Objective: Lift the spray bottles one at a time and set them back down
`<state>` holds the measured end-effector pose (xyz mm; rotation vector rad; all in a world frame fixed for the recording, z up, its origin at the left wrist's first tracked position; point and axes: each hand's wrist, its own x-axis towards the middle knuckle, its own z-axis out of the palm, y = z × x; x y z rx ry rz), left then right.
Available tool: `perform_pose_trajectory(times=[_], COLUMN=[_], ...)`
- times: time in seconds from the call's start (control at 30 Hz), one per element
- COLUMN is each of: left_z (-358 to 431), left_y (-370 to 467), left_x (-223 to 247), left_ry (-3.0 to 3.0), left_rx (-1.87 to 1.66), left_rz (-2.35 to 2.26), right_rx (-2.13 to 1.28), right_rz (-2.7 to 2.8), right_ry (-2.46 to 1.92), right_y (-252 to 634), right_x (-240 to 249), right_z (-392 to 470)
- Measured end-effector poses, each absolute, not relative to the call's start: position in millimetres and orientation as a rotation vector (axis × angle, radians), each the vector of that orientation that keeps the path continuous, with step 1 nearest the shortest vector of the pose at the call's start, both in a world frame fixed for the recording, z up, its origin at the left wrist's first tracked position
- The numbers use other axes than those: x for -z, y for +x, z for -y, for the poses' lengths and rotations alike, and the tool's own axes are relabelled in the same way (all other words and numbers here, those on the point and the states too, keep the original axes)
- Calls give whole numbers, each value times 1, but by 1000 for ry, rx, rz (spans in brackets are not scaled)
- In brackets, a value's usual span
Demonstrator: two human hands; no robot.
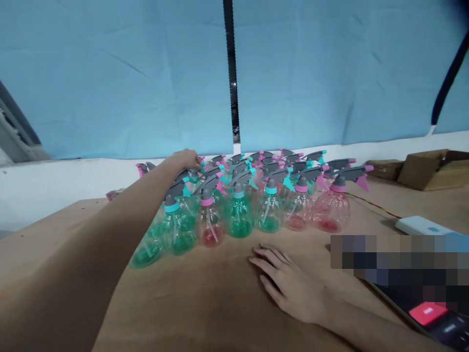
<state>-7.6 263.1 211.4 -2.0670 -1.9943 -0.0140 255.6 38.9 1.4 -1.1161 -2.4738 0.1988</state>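
Note:
Spray bottles with clear green or pink bodies and grey trigger heads stand packed together in several rows on the table. My left hand [186,159] reaches over to the back left of the group, its fingers curled down around the head of a spray bottle [194,172]; the fingertips are mostly hidden. My right hand [289,283] lies flat on the wooden table [220,293], fingers spread, just in front of the bottles. Nearest to it are a green bottle with a turquoise collar [240,215] and another green one [270,212].
At the right lies a phone [395,303], partly pixelated, with a white box-shaped device [425,226] and thin wire [377,204] behind it. Open cardboard boxes [432,171] sit at the back right. A blue cloth [146,73] hangs behind the table.

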Motion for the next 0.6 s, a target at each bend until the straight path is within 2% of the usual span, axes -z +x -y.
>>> perform_pose_trajectory(times=[0.23,0.33,0.37,0.47,0.53,0.6], left_z=[-250,-206,-183,-107,-64,-38], left_y=[-4,18,29,57,66,64], left_x=[-224,-230,-225,-180,-130,-79], left_ry=[-2066,-2012,-1989,-2192,-2465,-2696], left_rx=[63,327,566,946,879,609], left_rz=[1937,1756,1593,1150,1034,1171], right_rx=[-193,-206,-208,-214,-215,-214], right_rz=[2457,2464,2466,2493,2535,2566], right_ry=[-1111,-1109,-1111,-1118,-1109,-1095], right_y=[255,256,256,258,259,261], right_x=[0,-1,-2,-1,0,1], right_z=[-39,-39,-39,-39,-39,-39])
